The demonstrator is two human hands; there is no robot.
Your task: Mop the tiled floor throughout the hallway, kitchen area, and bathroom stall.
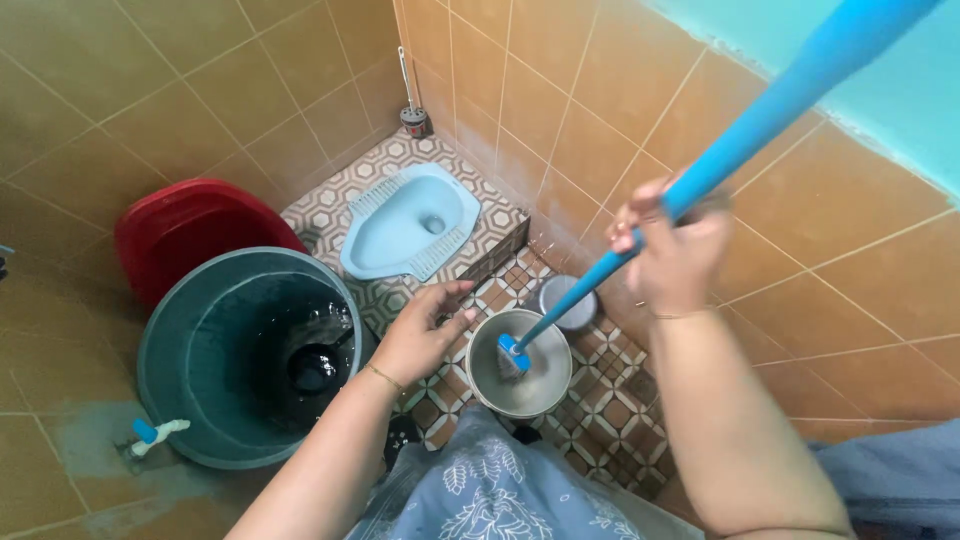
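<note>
You are gripping the blue brush [700, 180] in your clenched right hand [675, 250], dipping its head into the steel bowl [520, 385] on the near floor, while your empty left hand [420, 335] is spreading beside the rim; next, seemingly, scrubbing calls for steadying it.

- The floor [610, 410] is laid with small patterned tiles in brown, white and cream.
- A raised step of the same tiling holds a pale blue ceramic squat toilet [408, 222].
- A round grey metal bowl [520, 365] stands on the lower floor, a smaller metal container [572, 302] just beside it.
- A large dark green plastic bucket [245, 355] of water stands left, a red plastic basin [190, 232] behind it.
- A toilet brush in its holder [412, 118] stands in the far corner.
</note>
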